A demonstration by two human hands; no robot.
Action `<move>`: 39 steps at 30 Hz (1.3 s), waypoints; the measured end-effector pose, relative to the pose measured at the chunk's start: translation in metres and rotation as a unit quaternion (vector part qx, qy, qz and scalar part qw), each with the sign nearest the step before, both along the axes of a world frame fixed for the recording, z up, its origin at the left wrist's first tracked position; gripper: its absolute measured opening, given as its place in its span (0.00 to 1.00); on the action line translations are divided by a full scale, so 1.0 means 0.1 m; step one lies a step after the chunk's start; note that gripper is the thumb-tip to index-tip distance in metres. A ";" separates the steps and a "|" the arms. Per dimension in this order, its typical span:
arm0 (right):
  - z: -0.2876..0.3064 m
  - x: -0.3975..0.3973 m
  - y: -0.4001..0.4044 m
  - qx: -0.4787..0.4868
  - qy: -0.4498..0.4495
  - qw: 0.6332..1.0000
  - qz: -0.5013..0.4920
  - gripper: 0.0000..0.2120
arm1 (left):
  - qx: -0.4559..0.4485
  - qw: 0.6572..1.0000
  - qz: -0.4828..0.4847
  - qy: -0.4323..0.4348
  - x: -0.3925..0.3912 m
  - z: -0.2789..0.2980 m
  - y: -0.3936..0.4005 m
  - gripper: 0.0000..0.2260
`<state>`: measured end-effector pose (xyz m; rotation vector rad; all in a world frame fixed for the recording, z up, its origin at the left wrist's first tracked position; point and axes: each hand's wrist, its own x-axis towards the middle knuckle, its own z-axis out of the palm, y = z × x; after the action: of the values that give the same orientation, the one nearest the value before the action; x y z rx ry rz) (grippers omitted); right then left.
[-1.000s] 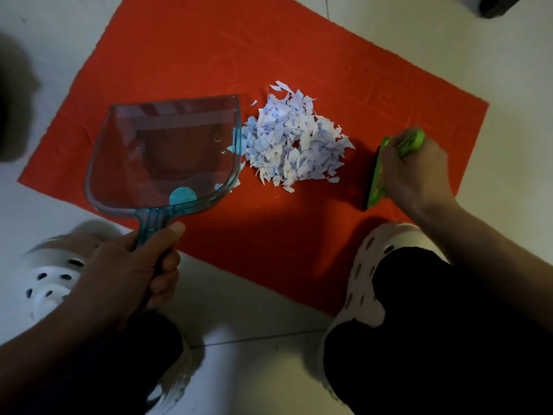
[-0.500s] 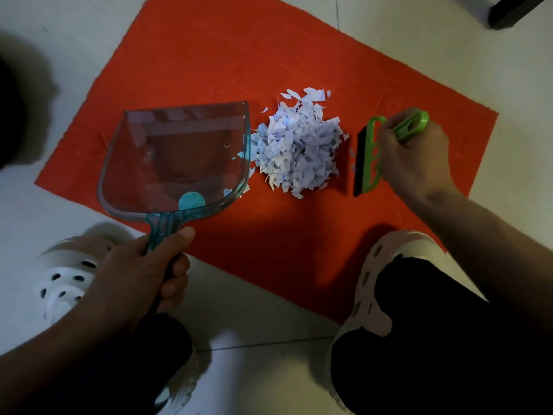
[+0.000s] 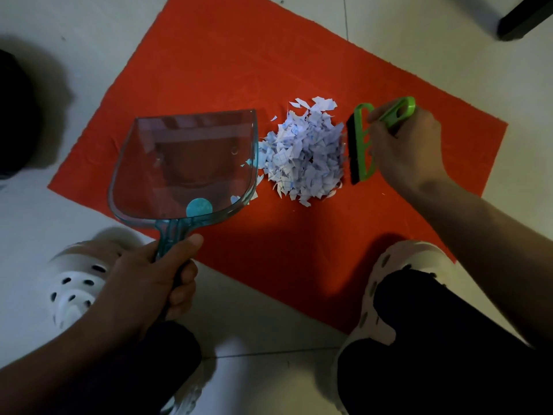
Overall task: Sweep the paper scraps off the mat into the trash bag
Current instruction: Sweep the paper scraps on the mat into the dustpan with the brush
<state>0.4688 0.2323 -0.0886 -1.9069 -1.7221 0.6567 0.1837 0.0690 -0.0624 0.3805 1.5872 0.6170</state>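
A heap of white and blue paper scraps [image 3: 305, 154] lies on the orange-red mat [image 3: 239, 64]. My left hand [image 3: 149, 283] grips the handle of a clear teal dustpan [image 3: 185, 166], whose open lip touches the left side of the heap; a few scraps lie at the lip. My right hand [image 3: 407, 145] grips a green hand brush [image 3: 363, 142]. Its black bristles press against the right side of the heap. The trash bag is not clearly in view.
The mat lies on a pale tiled floor [image 3: 263, 333]. White perforated clogs [image 3: 74, 283] and dark trouser legs [image 3: 434, 339] sit at the near edge. A dark shape [image 3: 15, 115] is at far left, and a dark furniture leg [image 3: 526, 16] at top right.
My right hand has pushed the brush leftward, squeezing the scraps into a tighter heap against the dustpan lip. The dustpan has stayed in place on the mat.
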 end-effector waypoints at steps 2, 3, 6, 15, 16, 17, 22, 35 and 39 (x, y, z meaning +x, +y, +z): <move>0.02 0.04 0.06 0.002 0.003 1.000 -0.016 0.17 | 0.000 1.000 -0.005 0.005 0.01 0.01 0.00 0.20; 0.03 0.05 0.10 -0.002 0.006 1.000 -0.019 0.17 | 0.002 1.000 -0.002 0.007 0.01 0.01 0.00 0.19; 0.03 0.03 0.22 0.009 0.007 1.000 -0.007 0.14 | 0.006 1.000 0.005 0.015 0.02 0.01 0.01 0.18; -0.06 -0.15 0.34 -0.021 -0.062 0.993 0.096 0.10 | 0.002 1.000 0.007 0.001 -0.01 0.01 0.01 0.18; -0.03 -0.16 0.31 -0.016 -0.056 0.993 0.107 0.10 | 0.002 1.000 0.010 0.001 -0.01 0.01 0.01 0.18; 0.02 -0.16 0.27 -0.007 -0.045 0.993 0.107 0.10 | 0.001 1.000 0.012 0.002 -0.01 0.01 0.01 0.18; 0.21 -0.07 0.07 0.048 0.016 0.997 0.057 0.10 | 0.006 1.000 0.014 0.004 -0.03 0.04 0.02 0.18; -0.06 -0.68 -0.63 -0.151 0.167 0.945 0.239 0.06 | 0.030 0.998 0.052 0.005 -0.12 0.00 0.04 0.16; -0.12 -0.79 -0.61 -0.166 0.139 0.939 0.266 0.06 | 0.031 0.998 0.046 0.001 -0.14 0.00 0.02 0.17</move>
<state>0.3895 0.1712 -0.1002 -1.4321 -2.0378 1.4243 0.1693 0.0707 -0.0625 0.3552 1.5970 0.7369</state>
